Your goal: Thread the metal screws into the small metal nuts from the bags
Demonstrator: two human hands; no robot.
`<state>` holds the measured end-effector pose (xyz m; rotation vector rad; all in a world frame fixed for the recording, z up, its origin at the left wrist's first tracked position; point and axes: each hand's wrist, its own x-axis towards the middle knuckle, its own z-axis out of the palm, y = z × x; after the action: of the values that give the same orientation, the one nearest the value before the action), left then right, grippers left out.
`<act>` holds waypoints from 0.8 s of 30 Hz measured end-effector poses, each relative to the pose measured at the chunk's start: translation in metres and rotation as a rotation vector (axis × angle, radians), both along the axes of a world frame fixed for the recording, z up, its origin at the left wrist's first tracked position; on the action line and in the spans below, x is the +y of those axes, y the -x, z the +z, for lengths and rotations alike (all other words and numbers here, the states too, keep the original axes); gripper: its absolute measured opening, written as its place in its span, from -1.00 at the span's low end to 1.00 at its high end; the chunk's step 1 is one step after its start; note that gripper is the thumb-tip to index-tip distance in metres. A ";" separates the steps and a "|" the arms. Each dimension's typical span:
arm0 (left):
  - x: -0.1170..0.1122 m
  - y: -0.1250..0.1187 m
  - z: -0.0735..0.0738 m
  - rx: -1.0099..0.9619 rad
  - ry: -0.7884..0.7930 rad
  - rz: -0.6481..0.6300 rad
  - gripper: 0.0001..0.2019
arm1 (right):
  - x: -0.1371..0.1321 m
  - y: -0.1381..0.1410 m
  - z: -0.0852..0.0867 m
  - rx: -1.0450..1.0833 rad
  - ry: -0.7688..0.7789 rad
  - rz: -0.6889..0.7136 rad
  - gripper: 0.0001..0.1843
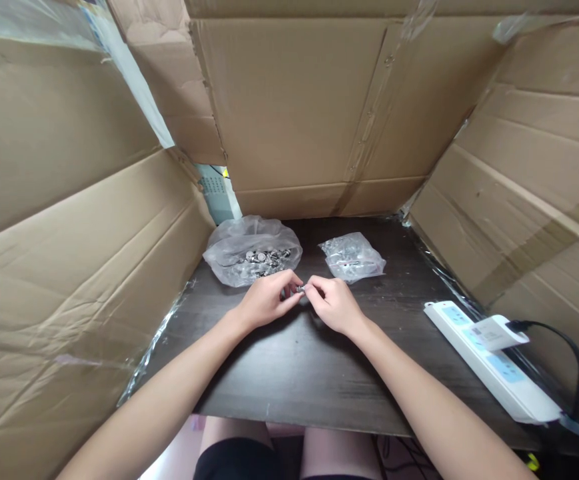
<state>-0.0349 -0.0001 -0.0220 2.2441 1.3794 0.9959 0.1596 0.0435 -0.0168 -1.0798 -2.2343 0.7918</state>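
My left hand (272, 298) and my right hand (333, 303) meet over the middle of the dark table (289, 373). Between their fingertips is a small shiny metal piece (300, 289), pinched from both sides; its exact kind is too small to make out. Just beyond my left hand lies an open clear plastic bag (224, 257) with many small round metal parts (264, 257) in it. A second, flatter clear bag (354, 257) with small silvery pieces rests past my right hand.
Cardboard walls (309, 100) enclose the table at the back and both sides. On the right lies a white power strip (494, 367) with a white plug adapter (494, 332) and a black cable (576, 353). The table's front edge is above my legs.
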 end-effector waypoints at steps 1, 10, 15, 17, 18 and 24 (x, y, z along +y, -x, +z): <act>0.000 0.000 0.000 0.001 -0.003 -0.002 -0.89 | 0.000 0.000 0.000 0.002 -0.003 0.001 -0.65; 0.000 0.001 -0.001 -0.008 -0.008 -0.007 -0.90 | -0.001 0.001 -0.001 -0.013 -0.004 -0.003 -0.65; 0.000 0.000 -0.001 -0.015 0.004 -0.001 -0.90 | -0.001 0.001 -0.001 -0.016 0.004 -0.001 -0.63; 0.000 0.000 -0.001 -0.017 0.006 -0.005 -0.91 | -0.001 0.001 0.000 -0.018 0.007 -0.002 -0.62; 0.000 0.000 -0.001 -0.018 0.005 -0.008 -0.91 | -0.001 0.001 0.000 -0.019 0.006 0.000 -0.62; 0.000 0.001 -0.001 -0.019 0.009 -0.006 -0.91 | 0.000 0.001 -0.001 -0.011 0.001 0.001 -0.59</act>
<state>-0.0355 -0.0004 -0.0227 2.2255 1.3656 1.0044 0.1587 0.0437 -0.0181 -1.0857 -2.2437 0.7899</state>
